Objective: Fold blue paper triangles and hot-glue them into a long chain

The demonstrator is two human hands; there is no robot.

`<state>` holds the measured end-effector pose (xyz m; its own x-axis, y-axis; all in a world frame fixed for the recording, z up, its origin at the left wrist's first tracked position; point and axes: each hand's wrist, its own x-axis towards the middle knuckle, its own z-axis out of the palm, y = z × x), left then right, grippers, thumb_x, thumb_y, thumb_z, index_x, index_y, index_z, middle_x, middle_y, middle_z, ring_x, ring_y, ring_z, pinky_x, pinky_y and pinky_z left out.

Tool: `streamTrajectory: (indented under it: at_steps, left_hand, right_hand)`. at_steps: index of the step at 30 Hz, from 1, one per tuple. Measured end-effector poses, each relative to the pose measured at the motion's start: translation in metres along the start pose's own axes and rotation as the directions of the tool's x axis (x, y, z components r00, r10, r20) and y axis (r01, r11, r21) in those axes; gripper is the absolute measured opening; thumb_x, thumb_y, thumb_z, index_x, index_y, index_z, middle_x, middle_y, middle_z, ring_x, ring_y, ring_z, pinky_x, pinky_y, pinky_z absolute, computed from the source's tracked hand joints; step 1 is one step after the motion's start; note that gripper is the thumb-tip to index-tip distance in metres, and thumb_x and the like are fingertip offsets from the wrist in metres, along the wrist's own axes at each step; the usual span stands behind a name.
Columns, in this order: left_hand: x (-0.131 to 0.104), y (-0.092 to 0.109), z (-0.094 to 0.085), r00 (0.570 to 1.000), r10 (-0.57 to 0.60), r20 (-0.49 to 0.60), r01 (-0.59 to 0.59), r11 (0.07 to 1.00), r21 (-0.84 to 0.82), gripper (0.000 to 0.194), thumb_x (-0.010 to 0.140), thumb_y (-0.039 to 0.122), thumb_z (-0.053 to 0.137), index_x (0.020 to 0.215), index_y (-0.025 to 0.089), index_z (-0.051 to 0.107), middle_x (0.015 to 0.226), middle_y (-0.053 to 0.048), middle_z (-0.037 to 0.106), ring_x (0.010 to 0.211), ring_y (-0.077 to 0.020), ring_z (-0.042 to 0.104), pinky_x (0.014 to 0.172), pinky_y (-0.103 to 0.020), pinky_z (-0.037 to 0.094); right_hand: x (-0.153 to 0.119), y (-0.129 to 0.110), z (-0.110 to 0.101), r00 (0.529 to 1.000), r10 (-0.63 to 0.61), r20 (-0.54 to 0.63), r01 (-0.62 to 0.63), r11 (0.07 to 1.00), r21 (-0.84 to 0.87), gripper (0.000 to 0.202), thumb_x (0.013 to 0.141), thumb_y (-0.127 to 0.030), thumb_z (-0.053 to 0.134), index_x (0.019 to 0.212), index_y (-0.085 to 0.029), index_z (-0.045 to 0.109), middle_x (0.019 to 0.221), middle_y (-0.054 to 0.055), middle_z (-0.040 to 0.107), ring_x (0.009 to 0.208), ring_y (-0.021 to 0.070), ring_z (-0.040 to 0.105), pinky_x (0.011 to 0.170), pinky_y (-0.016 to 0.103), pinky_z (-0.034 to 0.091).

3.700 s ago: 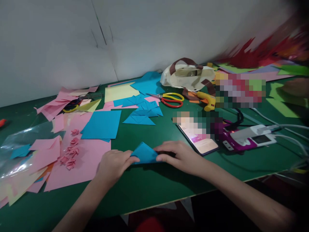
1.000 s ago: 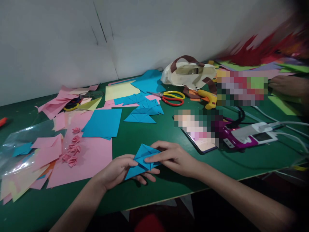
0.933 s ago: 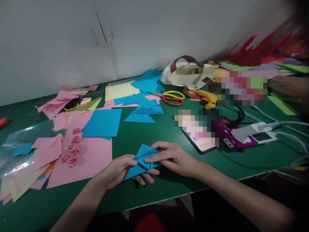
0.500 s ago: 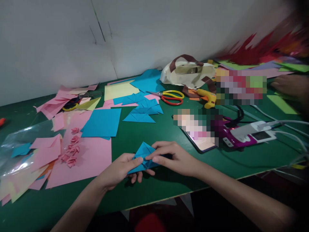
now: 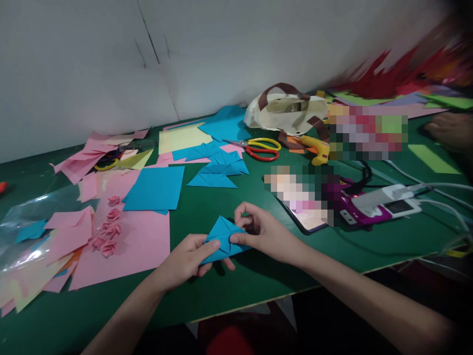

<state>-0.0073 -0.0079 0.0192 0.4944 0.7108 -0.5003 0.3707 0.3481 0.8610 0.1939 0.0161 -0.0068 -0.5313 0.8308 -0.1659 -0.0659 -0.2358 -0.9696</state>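
A folded blue origami paper (image 5: 223, 230) is held between my hands above the front part of the green table (image 5: 207, 301). My left hand (image 5: 194, 254) is closed on its left side, thumb on top and fingers underneath. At the right side my right hand (image 5: 260, 231) grips the paper, its thumb pressing on the face and its other fingers curled at the edge. Behind my hands lie folded blue paper pieces (image 5: 216, 178). A stack of square blue sheets (image 5: 155, 188) rests to the left, near several small pink paper roses (image 5: 111, 229) on pink paper (image 5: 148, 246).
Red-and-yellow-handled scissors (image 5: 263, 150), a yellow glue gun (image 5: 316, 149) and a cream bag (image 5: 254, 113) are at the back. A phone (image 5: 310, 224) and a purple power strip (image 5: 347, 207) with white cables lie right. Another person's hand (image 5: 449, 128) is at far right.
My right index finger has lifted off the paper's middle and curled back at the right edge. The right thumb stays on the paper. The other person's hand has shifted slightly right.
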Motion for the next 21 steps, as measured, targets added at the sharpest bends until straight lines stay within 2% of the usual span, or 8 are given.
streamTrajectory:
  at_steps: [6,12,15,16,18,21]
  left_hand:
    - [-0.0011,0.0037,0.0014,0.999,-0.023,-0.023,0.022,0.999,-0.023,0.058,0.088,0.053,0.033,0.082,0.011,0.072,0.042,0.004,0.036,0.039,-0.0081,0.029,0.043,-0.024,0.021]
    - [-0.0013,0.001,0.0007,1.0,-0.003,-0.024,0.002,1.0,-0.009,0.053,0.088,0.051,0.036,0.085,0.011,0.072,0.044,0.005,0.036,0.04,-0.0077,0.029,0.043,-0.023,0.022]
    - [-0.0019,-0.0013,-0.0006,1.0,0.018,-0.021,-0.017,1.0,0.017,0.053,0.089,0.05,0.035,0.087,0.012,0.072,0.045,0.005,0.037,0.04,-0.0075,0.03,0.044,-0.022,0.024]
    - [-0.0022,-0.0017,-0.001,0.999,0.026,-0.021,-0.025,0.999,0.025,0.053,0.09,0.05,0.034,0.088,0.012,0.072,0.046,0.005,0.037,0.041,-0.0075,0.031,0.044,-0.022,0.025]
    - [-0.0027,-0.0018,-0.0015,0.999,0.042,-0.02,-0.041,0.998,0.04,0.052,0.09,0.05,0.035,0.09,0.013,0.072,0.047,0.004,0.038,0.042,-0.0076,0.032,0.045,-0.022,0.026]
    - [-0.0027,-0.0007,-0.001,0.999,0.048,-0.024,-0.047,0.997,0.065,0.051,0.09,0.048,0.036,0.089,0.013,0.072,0.047,0.004,0.038,0.042,-0.0076,0.033,0.045,-0.022,0.025]
  right_hand:
    - [-0.0003,0.0024,-0.0013,0.999,-0.038,0.037,0.038,0.999,0.013,0.033,0.072,-0.028,0.07,0.088,-0.02,0.043,0.068,-0.006,0.051,0.059,0.0067,0.048,0.054,0.02,0.038]
    - [-0.001,-0.003,-0.0021,0.999,0.013,0.033,-0.011,0.997,-0.073,0.037,0.071,-0.028,0.07,0.1,-0.018,0.05,0.07,-0.004,0.056,0.064,0.0088,0.052,0.059,0.021,0.041]
    - [-0.0016,-0.004,-0.0012,0.999,0.027,0.027,-0.024,0.993,-0.113,0.04,0.073,-0.035,0.067,0.107,-0.018,0.054,0.076,-0.001,0.058,0.068,0.0104,0.053,0.061,0.023,0.042]
    - [-0.0015,-0.0037,-0.0009,0.999,0.025,0.022,-0.022,0.989,-0.144,0.036,0.075,-0.039,0.065,0.102,-0.017,0.058,0.075,0.0,0.058,0.067,0.0104,0.052,0.061,0.023,0.041]
    - [-0.0011,-0.0028,-0.0007,1.0,0.009,0.0,-0.009,0.971,-0.239,0.03,0.078,-0.045,0.06,0.081,-0.015,0.062,0.067,-0.001,0.054,0.061,0.0092,0.047,0.056,0.022,0.037]
    - [-0.0001,-0.0012,-0.0017,1.0,-0.016,-0.022,0.007,0.932,-0.363,0.04,0.079,-0.047,0.057,0.055,-0.015,0.053,0.054,-0.004,0.039,0.053,0.0073,0.035,0.049,0.022,0.027]
